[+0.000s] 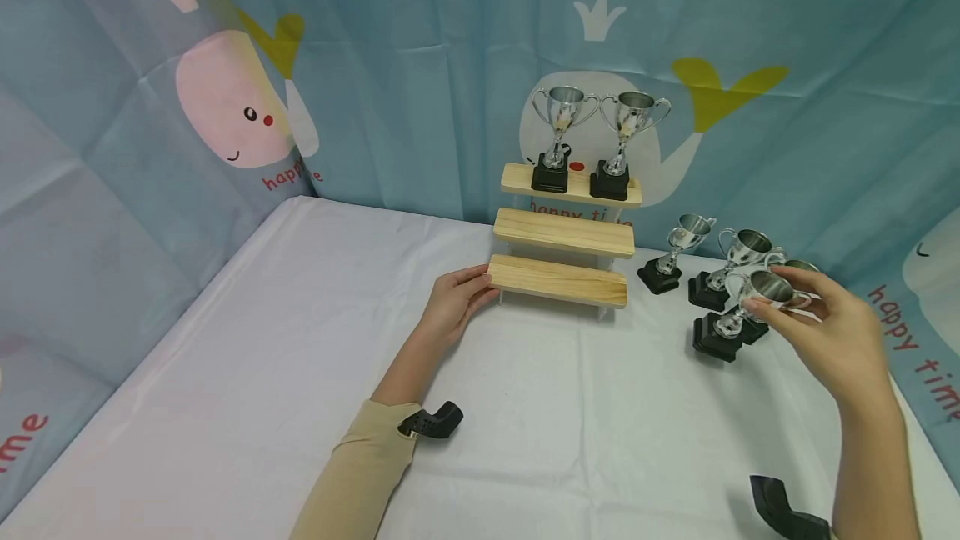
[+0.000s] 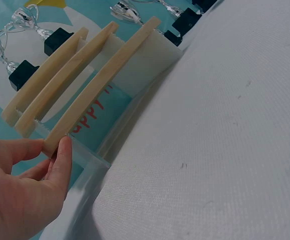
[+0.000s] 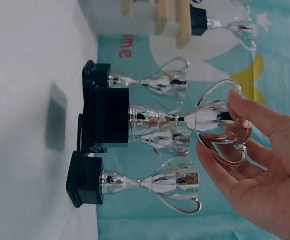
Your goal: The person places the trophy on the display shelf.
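Note:
My right hand pinches a silver trophy cup by its bowl, thumb on one side and fingers on the other. Its black base is raised off the table, with a shadow apart from it. My left hand grips the left end of the lowest board of a three-tier wooden display stand. Two trophies, a left one and a right one, stand side by side on the top tier. The middle tier is bare.
More trophies stand on the white tablecloth right of the stand: one nearest it, another behind the held cup, and one partly hidden by my right hand. A blue printed curtain hangs close behind the stand.

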Demonstrator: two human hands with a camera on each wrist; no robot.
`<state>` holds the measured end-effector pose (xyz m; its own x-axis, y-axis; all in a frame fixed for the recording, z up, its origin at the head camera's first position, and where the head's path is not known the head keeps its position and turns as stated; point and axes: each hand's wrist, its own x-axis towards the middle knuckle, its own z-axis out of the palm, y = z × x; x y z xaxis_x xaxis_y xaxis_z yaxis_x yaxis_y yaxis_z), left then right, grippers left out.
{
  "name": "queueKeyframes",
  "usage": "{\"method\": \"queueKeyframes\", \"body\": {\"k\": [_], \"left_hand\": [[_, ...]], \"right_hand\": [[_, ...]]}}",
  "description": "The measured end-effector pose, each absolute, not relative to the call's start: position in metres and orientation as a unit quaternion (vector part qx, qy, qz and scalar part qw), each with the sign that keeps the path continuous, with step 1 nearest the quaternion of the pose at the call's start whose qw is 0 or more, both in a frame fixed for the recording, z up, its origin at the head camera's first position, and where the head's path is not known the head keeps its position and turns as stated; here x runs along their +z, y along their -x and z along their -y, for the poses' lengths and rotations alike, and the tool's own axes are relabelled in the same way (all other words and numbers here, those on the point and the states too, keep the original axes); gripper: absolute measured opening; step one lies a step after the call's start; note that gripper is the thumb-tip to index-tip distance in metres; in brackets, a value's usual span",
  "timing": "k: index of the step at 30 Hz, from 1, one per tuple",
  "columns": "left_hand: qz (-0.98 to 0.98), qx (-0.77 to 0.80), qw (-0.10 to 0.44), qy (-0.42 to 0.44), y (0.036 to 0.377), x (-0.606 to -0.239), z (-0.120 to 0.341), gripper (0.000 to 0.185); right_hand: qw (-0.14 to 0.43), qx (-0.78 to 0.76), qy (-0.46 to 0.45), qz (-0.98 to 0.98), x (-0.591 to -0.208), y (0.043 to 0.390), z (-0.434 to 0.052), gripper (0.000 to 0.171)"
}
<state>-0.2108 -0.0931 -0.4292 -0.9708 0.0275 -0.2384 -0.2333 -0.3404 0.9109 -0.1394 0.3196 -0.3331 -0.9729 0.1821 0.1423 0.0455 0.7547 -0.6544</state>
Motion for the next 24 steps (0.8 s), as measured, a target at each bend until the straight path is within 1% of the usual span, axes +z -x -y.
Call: {"method": "queueKeyframes", "body": {"k": [14,19,24], "left_hand": [[-0.568,0.814,0.081,0.09,0.21,-0.429,0.093,0.042],[-0.57,0.813,0.08,0.089,0.21,-0.429,0.093,0.041],[-0.57,0.812,0.079,0.092,0.211,-0.429,0.093,0.041]], "right_hand": [[0.094,0.333,0.026,0.938,-0.318,0.152,-0.305,0.07],[0.1,0.326,0.017,0.94,-0.311,0.156,-0.298,0.07],[0.118,0.322,0.008,0.939,-0.302,0.16,-0.289,0.069]]}}
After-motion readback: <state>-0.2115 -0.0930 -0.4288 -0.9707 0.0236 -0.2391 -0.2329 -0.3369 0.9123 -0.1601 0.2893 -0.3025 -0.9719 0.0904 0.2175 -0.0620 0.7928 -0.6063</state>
